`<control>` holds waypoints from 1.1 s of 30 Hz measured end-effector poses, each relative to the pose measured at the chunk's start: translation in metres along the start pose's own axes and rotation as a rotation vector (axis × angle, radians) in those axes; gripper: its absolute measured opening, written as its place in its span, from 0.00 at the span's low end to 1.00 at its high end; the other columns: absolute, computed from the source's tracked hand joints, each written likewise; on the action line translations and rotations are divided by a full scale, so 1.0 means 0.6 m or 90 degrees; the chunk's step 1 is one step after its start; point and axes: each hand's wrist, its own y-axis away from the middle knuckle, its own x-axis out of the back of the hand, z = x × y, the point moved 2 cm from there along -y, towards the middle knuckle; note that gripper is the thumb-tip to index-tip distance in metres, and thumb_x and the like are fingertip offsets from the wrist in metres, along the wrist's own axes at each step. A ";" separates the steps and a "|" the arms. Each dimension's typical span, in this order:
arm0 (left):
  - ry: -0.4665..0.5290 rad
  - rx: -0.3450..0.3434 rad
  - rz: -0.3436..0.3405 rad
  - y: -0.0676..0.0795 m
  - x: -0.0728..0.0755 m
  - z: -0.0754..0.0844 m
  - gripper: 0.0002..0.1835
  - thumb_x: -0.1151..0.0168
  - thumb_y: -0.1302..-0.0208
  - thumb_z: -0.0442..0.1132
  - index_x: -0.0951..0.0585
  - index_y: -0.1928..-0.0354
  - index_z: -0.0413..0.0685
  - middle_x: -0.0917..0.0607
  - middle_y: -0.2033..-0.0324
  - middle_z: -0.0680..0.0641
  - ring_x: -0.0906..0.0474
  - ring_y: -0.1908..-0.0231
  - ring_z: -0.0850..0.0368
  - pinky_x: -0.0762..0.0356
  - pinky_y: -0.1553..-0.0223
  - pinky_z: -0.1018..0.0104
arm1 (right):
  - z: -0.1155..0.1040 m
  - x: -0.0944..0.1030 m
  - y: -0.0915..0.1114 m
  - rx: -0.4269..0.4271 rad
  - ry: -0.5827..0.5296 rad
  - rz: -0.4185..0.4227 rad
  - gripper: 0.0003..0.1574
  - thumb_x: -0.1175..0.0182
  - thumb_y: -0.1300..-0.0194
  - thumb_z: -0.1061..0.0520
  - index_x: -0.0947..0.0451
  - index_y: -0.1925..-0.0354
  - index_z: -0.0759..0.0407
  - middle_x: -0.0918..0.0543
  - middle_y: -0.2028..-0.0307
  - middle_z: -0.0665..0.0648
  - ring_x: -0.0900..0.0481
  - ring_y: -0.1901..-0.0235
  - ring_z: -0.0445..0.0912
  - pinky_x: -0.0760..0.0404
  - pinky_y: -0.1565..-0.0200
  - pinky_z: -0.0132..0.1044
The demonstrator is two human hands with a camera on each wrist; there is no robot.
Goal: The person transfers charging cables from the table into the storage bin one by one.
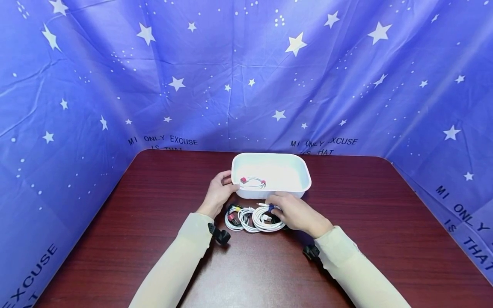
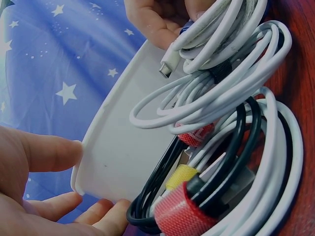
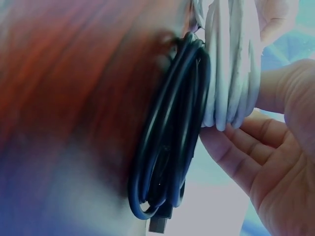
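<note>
My left hand (image 1: 218, 193) holds the near left corner of a white plastic bin (image 1: 271, 191), thumb at the rim and fingers along the outside. In front of the bin, my right hand (image 1: 298, 212) grips a thick coiled white cable (image 1: 259, 221) between thumb and fingers; a blue tie shows on that coil. Close against it in the right wrist view hangs a coiled black cable (image 3: 170, 132) with a metal plug. Thinner white cable (image 2: 206, 113) and a coil with a red strap (image 2: 179, 211) and yellow tie (image 2: 181, 177) lie to the left.
Inside the bin, toward its left end, lies a small white cable (image 1: 254, 184) with red ends. The bin stands near the back edge of a dark red wooden table (image 1: 154, 188). A blue curtain (image 1: 231, 64) with stars surrounds the table.
</note>
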 end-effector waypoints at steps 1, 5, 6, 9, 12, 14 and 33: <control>0.000 0.001 0.000 0.000 0.000 0.000 0.32 0.37 0.46 0.25 0.31 0.36 0.38 0.21 0.48 0.34 0.23 0.53 0.50 0.25 0.50 0.63 | 0.000 0.000 0.000 0.000 -0.001 0.000 0.13 0.35 0.44 0.66 0.21 0.59 0.55 0.20 0.64 0.48 0.23 0.63 0.43 0.23 0.58 0.40; -0.001 0.002 -0.001 0.000 0.001 0.000 0.31 0.37 0.45 0.25 0.31 0.37 0.38 0.21 0.48 0.34 0.23 0.53 0.50 0.24 0.50 0.63 | -0.001 0.001 0.000 0.002 -0.004 0.001 0.13 0.36 0.43 0.66 0.21 0.60 0.55 0.20 0.64 0.48 0.23 0.63 0.43 0.23 0.57 0.39; -0.002 0.002 -0.001 0.000 0.001 0.000 0.31 0.37 0.45 0.25 0.31 0.37 0.38 0.21 0.48 0.34 0.23 0.53 0.50 0.24 0.51 0.63 | -0.001 0.002 0.000 0.003 -0.006 0.001 0.13 0.36 0.43 0.66 0.21 0.60 0.55 0.20 0.64 0.48 0.23 0.63 0.43 0.23 0.57 0.39; -0.003 0.002 -0.001 -0.001 0.001 0.000 0.31 0.37 0.45 0.25 0.30 0.37 0.38 0.21 0.48 0.34 0.23 0.53 0.50 0.24 0.51 0.63 | -0.001 0.002 -0.001 0.003 -0.010 0.001 0.13 0.36 0.44 0.66 0.21 0.60 0.56 0.21 0.65 0.48 0.23 0.63 0.42 0.23 0.58 0.39; -0.003 0.004 -0.001 -0.001 0.001 -0.001 0.31 0.37 0.45 0.25 0.30 0.37 0.38 0.21 0.48 0.34 0.23 0.52 0.50 0.24 0.51 0.63 | 0.000 0.002 0.000 0.000 -0.011 -0.001 0.13 0.36 0.43 0.67 0.21 0.59 0.55 0.21 0.65 0.48 0.24 0.63 0.42 0.23 0.58 0.39; -0.002 0.004 -0.001 -0.001 0.001 -0.001 0.31 0.37 0.45 0.25 0.31 0.37 0.38 0.21 0.48 0.34 0.23 0.52 0.50 0.24 0.50 0.63 | 0.000 0.003 0.000 -0.002 -0.011 -0.002 0.13 0.36 0.43 0.66 0.21 0.59 0.55 0.21 0.65 0.48 0.24 0.63 0.42 0.23 0.58 0.39; -0.006 0.003 -0.003 -0.001 0.001 -0.001 0.31 0.37 0.45 0.26 0.31 0.37 0.38 0.21 0.47 0.34 0.23 0.51 0.50 0.25 0.49 0.62 | 0.003 0.020 0.002 -0.023 -0.019 0.000 0.14 0.37 0.42 0.66 0.21 0.56 0.55 0.21 0.63 0.48 0.25 0.62 0.40 0.24 0.57 0.39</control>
